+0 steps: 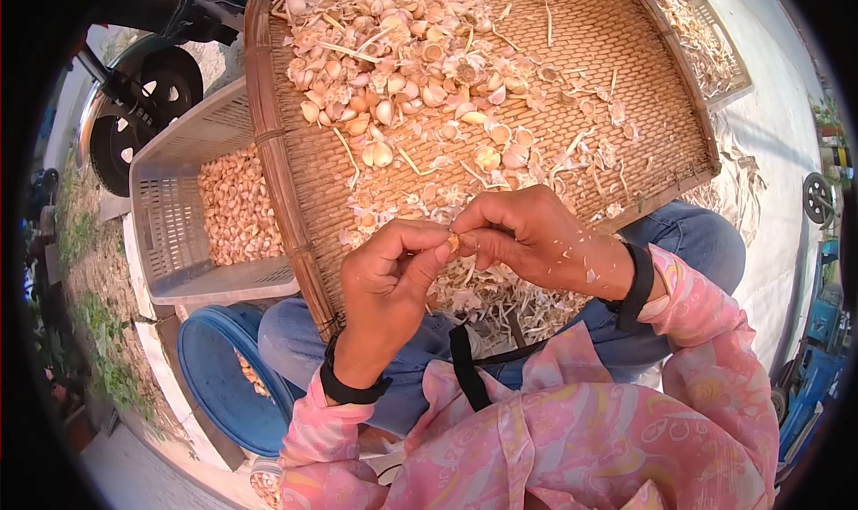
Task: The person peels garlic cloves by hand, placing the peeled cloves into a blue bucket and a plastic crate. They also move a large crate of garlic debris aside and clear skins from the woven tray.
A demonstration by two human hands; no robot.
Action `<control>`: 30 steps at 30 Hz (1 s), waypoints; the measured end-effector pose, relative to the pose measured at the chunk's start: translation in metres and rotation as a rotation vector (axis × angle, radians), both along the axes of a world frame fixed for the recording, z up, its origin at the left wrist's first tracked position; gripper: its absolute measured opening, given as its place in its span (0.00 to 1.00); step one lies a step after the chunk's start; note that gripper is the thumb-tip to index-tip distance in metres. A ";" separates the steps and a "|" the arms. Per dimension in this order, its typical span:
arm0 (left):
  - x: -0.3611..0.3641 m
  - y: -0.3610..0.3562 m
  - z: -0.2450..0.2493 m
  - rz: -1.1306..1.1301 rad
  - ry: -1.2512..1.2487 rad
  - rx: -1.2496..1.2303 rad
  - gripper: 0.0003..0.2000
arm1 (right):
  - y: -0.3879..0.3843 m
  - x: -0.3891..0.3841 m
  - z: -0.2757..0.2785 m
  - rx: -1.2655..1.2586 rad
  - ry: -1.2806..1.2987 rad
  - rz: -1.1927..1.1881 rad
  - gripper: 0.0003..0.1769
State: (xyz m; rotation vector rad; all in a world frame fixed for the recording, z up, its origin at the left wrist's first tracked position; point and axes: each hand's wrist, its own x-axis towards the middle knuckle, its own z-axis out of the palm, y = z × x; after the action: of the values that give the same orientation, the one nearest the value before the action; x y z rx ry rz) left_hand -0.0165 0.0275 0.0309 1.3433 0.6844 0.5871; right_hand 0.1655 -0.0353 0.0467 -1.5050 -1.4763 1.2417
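Note:
Close together over the near edge of a woven bamboo tray (590, 45), both hands pinch one small yellowish-brown piece (453, 242), perhaps a garlic clove. My left hand (389, 282) holds it between thumb and fingertips from the left. From the right, my right hand (536, 242) grips it the same way, with bits of papery skin stuck to its back and wrist. Beyond the hands, garlic cloves (384, 112) lie heaped on the tray's upper left, with loose skins and dry stems scattered around them.
At the left is a plastic crate (165, 251) holding many cloves (237, 206). A blue basin (214, 376) stands below it. Another crate (737, 72) of skins is at the upper right. Skins (496, 309) lie between the knees. A wheel (165, 94) stands upper left.

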 end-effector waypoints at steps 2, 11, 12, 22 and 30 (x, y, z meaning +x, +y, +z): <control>-0.001 0.001 0.002 -0.006 0.016 0.008 0.05 | 0.002 0.000 0.001 -0.057 0.053 0.010 0.04; 0.010 0.004 0.009 0.036 0.002 -0.217 0.05 | 0.005 0.003 -0.005 0.025 0.019 -0.062 0.03; 0.006 0.007 0.006 0.032 0.017 -0.302 0.05 | 0.005 0.004 -0.005 -0.051 0.111 -0.050 0.03; 0.001 0.004 0.010 0.003 0.082 -0.266 0.05 | 0.006 0.009 -0.007 -0.318 0.410 0.007 0.06; 0.005 -0.006 0.012 0.053 0.090 -0.181 0.04 | 0.006 0.007 -0.010 -0.263 0.377 0.022 0.05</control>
State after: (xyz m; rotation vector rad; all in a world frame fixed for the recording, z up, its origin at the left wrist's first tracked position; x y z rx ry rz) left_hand -0.0113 0.0216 0.0427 1.1914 0.8284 0.4967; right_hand 0.1723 -0.0292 0.0368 -1.3226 -1.1171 1.6790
